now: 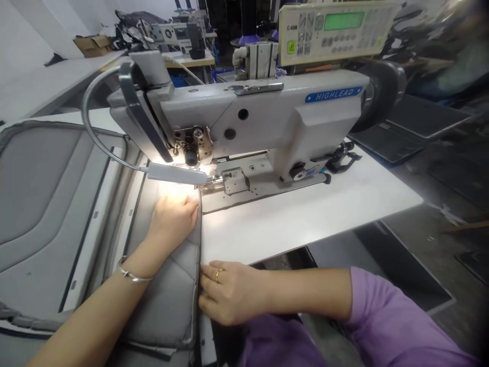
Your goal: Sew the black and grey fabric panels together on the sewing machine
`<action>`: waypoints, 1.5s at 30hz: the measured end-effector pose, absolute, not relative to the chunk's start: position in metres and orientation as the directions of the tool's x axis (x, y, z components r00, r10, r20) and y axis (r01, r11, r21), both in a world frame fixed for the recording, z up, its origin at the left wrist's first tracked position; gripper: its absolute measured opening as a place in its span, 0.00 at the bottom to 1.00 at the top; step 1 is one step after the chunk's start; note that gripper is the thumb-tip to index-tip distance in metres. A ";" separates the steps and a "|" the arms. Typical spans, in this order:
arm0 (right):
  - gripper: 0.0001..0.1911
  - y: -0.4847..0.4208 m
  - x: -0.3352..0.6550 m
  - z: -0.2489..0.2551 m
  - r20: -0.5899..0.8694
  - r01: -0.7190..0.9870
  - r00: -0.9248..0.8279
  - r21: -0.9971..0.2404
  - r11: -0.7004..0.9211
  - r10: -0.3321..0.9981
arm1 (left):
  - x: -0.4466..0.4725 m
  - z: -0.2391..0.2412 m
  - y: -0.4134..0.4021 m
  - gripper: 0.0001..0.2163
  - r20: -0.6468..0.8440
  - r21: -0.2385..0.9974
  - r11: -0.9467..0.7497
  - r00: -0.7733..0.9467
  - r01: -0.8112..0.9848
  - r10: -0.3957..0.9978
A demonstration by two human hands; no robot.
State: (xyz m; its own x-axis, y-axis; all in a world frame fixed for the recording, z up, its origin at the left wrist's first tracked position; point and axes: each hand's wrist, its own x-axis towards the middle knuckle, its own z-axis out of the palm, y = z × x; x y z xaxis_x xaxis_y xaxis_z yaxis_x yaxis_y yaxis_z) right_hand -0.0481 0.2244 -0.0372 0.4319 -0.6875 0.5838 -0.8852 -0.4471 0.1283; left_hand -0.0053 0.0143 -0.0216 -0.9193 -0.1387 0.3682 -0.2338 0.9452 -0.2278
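A grey quilted panel [168, 300] lies on the white sewing table [305, 214], its right edge running up to the needle area [212, 186] of a grey Highlead sewing machine [267, 117]. My left hand [171, 219] rests flat on the panel just below the needle, fingers stretched forward. My right hand [225, 293], wearing a gold ring, sits at the table's near edge with its fingers pinched on the panel's right edge. A silver bracelet circles my left wrist.
A gooseneck lamp [175, 174] shines on the needle area. A larger grey padded piece with dark piping [49, 204] spreads over the left. A control panel [336, 30] stands above the machine. Black flat pieces [412, 127] lie at the right; other machines stand behind.
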 end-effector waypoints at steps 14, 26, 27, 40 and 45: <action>0.09 0.189 -0.073 -0.029 0.603 -0.766 0.593 0.218 -0.605 -0.533 | -0.027 -0.037 -0.003 0.11 0.344 -0.230 0.934 -0.920 -0.274 -0.186; 0.06 0.190 -0.078 -0.036 0.592 -0.794 0.579 0.253 -0.552 -0.561 | 0.019 -0.028 0.000 0.12 0.281 0.262 0.965 -0.955 -0.013 -0.090; 0.07 0.190 -0.077 -0.036 0.588 -0.794 0.582 0.262 -0.549 -0.561 | 0.027 -0.031 0.004 0.13 0.301 0.285 0.958 -0.948 -0.012 -0.101; 0.08 0.190 -0.067 -0.036 0.600 -0.777 0.589 0.237 -0.583 -0.542 | 0.018 -0.045 0.018 0.12 0.407 0.350 0.926 -0.868 -0.141 -0.286; 0.09 0.188 -0.070 -0.035 0.603 -0.795 0.567 0.223 -0.564 -0.561 | 0.007 -0.048 0.011 0.11 0.441 0.303 0.941 -0.853 -0.150 -0.278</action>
State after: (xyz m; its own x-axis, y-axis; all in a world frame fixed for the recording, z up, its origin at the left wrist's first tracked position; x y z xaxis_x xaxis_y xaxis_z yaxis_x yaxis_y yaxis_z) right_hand -0.0702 0.1882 -0.0349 0.5671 -0.5614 0.6026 -0.7953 -0.5636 0.2233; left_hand 0.0068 0.0107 -0.0478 -0.8534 -0.2779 0.4410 -0.1499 0.9411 0.3030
